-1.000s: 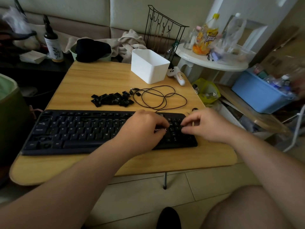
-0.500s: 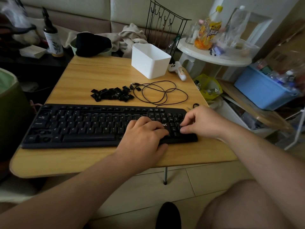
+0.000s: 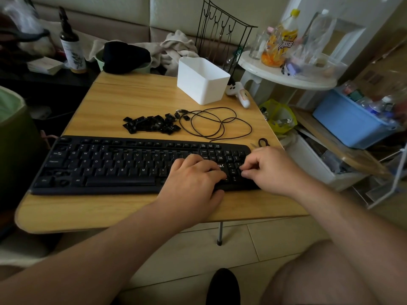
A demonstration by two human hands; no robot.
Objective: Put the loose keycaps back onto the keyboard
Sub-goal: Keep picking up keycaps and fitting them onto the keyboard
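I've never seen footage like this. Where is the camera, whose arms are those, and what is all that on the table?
No machine here: a person wears a camera on the head, looking down at their own arms. On the wooden table lies a black keyboard. Behind it sits a pile of loose keycaps, a coiled black cable and a white bin. The left hand rests flat on the keyboard's right part. The right hand has curled fingers at the number pad; whether its grip holds a keycap is too small to tell.
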